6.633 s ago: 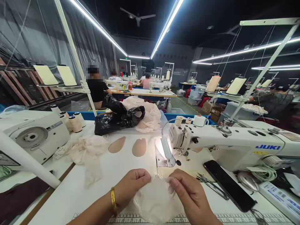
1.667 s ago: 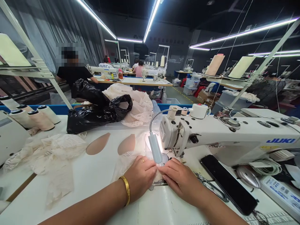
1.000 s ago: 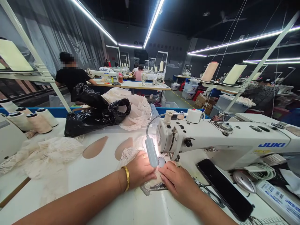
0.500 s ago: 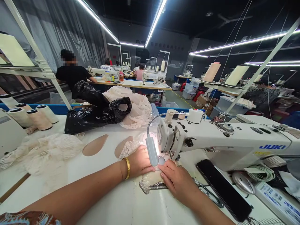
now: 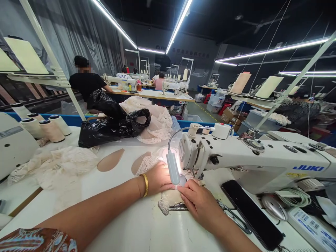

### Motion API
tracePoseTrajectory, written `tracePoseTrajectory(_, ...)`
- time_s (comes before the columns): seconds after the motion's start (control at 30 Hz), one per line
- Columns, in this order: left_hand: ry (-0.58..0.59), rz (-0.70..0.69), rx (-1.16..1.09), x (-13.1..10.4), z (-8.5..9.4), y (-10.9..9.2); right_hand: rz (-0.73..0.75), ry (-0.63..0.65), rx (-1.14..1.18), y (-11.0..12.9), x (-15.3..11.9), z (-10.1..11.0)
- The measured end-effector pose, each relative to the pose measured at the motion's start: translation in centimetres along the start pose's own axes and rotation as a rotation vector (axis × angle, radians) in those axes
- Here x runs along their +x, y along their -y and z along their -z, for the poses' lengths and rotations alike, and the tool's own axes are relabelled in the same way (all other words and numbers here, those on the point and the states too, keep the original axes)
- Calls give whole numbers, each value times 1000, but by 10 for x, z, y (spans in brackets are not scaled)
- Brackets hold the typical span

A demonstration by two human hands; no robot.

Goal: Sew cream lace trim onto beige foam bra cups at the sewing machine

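Note:
My left hand [image 5: 157, 177], with a gold bangle at the wrist, rests beside the needle area of a white sewing machine [image 5: 257, 154]. A piece of cream lace fabric [image 5: 147, 165] spreads out from behind it, and its fingers are closed on that lace, partly hidden by a small grey lamp [image 5: 173, 168]. My right hand [image 5: 201, 200] comes in from the other side. Its fingers are pressed together at the edge of the fabric, their tips close to my left thumb. The needle and most of the fabric under the hands are hidden.
Left lie crumpled cream lace [image 5: 67, 162] and thread cones [image 5: 54, 130]. A black plastic bag [image 5: 112, 131] sits behind. Right of my hand are scissors [image 5: 235, 218], a black phone [image 5: 252, 213] and a computer mouse [image 5: 274, 207]. A co-worker [image 5: 85, 82] sits farther back.
The whole view has shifted slightly to the right and up. Both hands stay at the machine, almost unmoved relative to the lace.

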State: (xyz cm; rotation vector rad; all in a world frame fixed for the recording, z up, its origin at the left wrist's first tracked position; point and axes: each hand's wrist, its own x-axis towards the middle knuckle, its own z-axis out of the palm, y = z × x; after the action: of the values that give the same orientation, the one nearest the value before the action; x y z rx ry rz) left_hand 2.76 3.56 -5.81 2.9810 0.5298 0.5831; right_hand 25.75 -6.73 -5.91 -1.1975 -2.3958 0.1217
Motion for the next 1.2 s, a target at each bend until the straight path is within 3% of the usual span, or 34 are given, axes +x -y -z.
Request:
tracePoseTrajectory(0.23, 50, 123, 89, 3, 20, -12, 2, 0, 31, -2, 0, -4)
tracePoseTrajectory(0.4, 88, 281, 155, 6, 21, -22, 1, -59, 146, -3, -2, -4)
tracePoseTrajectory(0.5, 81, 362, 149, 0, 28, -28, -167, -82, 313, 8, -1, 2)
tracePoseTrajectory(0.6, 53, 360, 86, -19, 43, -56, -435, 11, 702, 29, 2, 5)
tracePoseTrajectory(0.67, -7, 346, -37, -39, 49, -90, -573, 12, 1043, 47, 6, 2)
tracePoseTrajectory(0.73, -180, 421, -518, -59, 49, -127, -654, -86, 1303, 66, 10, -4)
tracePoseTrajectory(0.8, -134, 653, -1153, -72, 44, -159, -689, -209, 1431, 87, 9, -12)
tracePoseTrajectory(0.83, -174, 802, -1432, -76, 41, -169, -688, -270, 1464, 98, 8, -16)
tracePoseTrajectory(0.9, -382, 1033, -1790, -76, 39, -179, -658, -391, 1483, 118, 0, -24)
tracePoseTrajectory(0.97, -696, 1128, -1879, -73, 41, -177, -644, -497, 1466, 136, -11, -32)
tracePoseTrajectory(1.03, -885, 1117, -1871, -68, 46, -172, -649, -554, 1433, 148, -22, -38)
tracePoseTrajectory(1.1, -904, 1075, -1860, -66, 50, -169, -658, -575, 1402, 153, -31, -38)
tracePoseTrajectory(1.2, -827, 1003, -1822, -66, 53, -172, -640, -580, 1358, 153, -35, -31)
